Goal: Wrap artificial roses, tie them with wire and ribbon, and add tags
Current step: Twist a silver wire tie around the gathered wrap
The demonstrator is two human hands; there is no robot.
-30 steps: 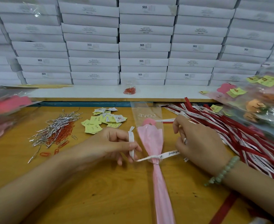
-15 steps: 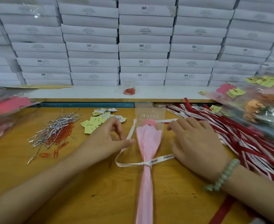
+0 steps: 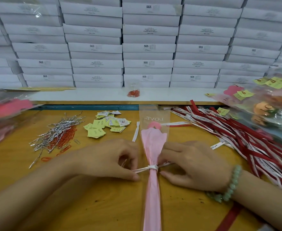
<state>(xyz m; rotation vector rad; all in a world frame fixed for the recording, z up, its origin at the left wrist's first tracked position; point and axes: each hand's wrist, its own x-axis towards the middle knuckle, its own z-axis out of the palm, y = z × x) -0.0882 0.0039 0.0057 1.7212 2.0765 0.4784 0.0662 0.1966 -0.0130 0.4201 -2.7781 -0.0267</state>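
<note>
White boxes (image 3: 147,47) behind, left hand (image 3: 107,160) and right hand (image 3: 193,165) pinching ribbon (image 3: 152,167) ends round wrapped rose (image 3: 153,147), wire ties (image 3: 57,130), tags (image 3: 103,125) beyond

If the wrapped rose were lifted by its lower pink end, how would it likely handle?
Probably light: the wrapped rose is thin pink paper in a clear sleeve. The tail below the white ribbon looks narrow and gathered, so it may flex unless a stem runs inside, which cannot be seen. The sleeve likely feels slick.
</note>
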